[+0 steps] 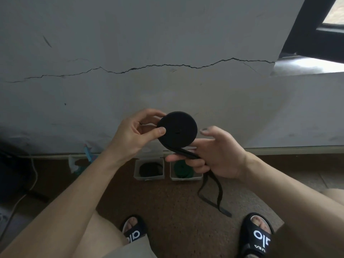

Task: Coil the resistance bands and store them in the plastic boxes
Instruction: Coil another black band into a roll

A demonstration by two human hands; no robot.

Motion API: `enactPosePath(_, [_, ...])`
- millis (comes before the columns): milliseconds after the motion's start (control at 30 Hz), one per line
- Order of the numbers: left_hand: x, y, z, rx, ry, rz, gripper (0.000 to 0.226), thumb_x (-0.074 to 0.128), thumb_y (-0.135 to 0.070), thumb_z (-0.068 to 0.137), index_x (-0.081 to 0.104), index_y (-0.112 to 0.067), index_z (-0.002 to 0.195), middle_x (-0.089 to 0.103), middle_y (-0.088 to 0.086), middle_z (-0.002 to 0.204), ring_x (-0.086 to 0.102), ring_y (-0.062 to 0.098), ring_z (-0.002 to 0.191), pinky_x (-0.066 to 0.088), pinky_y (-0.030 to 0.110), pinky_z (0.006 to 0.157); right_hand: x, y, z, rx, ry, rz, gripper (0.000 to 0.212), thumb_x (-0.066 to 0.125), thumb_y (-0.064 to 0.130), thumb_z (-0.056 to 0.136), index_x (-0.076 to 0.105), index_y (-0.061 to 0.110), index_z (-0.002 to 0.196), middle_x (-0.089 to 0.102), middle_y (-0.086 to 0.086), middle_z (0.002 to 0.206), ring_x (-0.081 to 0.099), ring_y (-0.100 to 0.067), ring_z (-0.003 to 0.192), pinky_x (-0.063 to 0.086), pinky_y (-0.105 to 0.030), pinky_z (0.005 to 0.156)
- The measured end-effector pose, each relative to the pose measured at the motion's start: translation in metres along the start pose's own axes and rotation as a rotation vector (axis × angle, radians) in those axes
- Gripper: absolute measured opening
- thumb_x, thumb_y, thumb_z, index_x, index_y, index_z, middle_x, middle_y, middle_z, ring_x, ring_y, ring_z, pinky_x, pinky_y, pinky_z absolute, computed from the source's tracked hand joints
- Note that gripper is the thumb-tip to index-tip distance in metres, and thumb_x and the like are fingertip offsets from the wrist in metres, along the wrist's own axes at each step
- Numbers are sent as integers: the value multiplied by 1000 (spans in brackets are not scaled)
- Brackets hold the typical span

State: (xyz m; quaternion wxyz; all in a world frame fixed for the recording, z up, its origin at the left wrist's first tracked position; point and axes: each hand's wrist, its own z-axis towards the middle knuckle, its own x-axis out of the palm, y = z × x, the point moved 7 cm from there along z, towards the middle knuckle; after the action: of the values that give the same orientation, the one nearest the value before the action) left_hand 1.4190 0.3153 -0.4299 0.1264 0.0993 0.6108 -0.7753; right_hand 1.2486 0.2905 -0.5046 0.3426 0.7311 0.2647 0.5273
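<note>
A black resistance band is wound into a tight flat coil [177,129] held up in front of the wall. My left hand [134,135] pinches the coil's left edge between thumb and fingers. My right hand [214,155] grips the band's loose tail [210,192] just below the coil, and the tail hangs down in a loop toward the floor. On the floor by the wall stand two clear plastic boxes: the left box [149,177] holds a black coiled band, the right box [186,178] holds a green coiled band.
A cracked grey wall stands close ahead, with a window sill [307,67] at the upper right. A white cable [34,175] and dark objects lie at the left. My feet in black slides [258,237] rest on the brown speckled floor.
</note>
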Motion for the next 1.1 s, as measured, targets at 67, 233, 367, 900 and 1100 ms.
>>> enactPosePath(67, [-3,-2,-2,-1,-8,-36,30,70,-14,85,65,-20,114,75,0,103,72,18,102,59,25,85,-1,0,1,20,-18,69,94,37,80,89,53,11,150,58,-24,145,36,-10,63,30,-23,57])
enactPosePath(233, [6,3,-6,-12,59,-1,29,70,-13,86,64,-20,114,76,0,103,73,20,102,59,27,87,-8,-3,5,27,-190,-107,81,35,75,94,67,13,134,71,-17,126,28,-9,54,26,-21,50])
enactPosePath(367, [6,10,-8,-39,52,43,29,68,0,91,59,-18,112,75,-4,107,73,16,104,57,24,87,-16,3,4,-31,-293,-255,67,45,68,96,65,17,134,74,-14,124,32,-9,56,28,-20,50])
enactPosePath(900, [40,54,-18,-545,226,-191,39,57,-30,100,62,-10,133,73,16,119,71,30,112,61,47,91,6,29,-25,-405,-671,-1565,88,63,80,77,47,31,149,64,16,133,60,0,113,41,-7,89])
enactPosePath(1100, [21,52,-17,-453,279,-51,40,62,-32,94,65,-8,126,75,15,111,73,26,107,62,40,86,-4,40,-26,-465,-696,-1674,31,51,27,108,61,22,137,74,4,110,70,-22,92,43,-28,69])
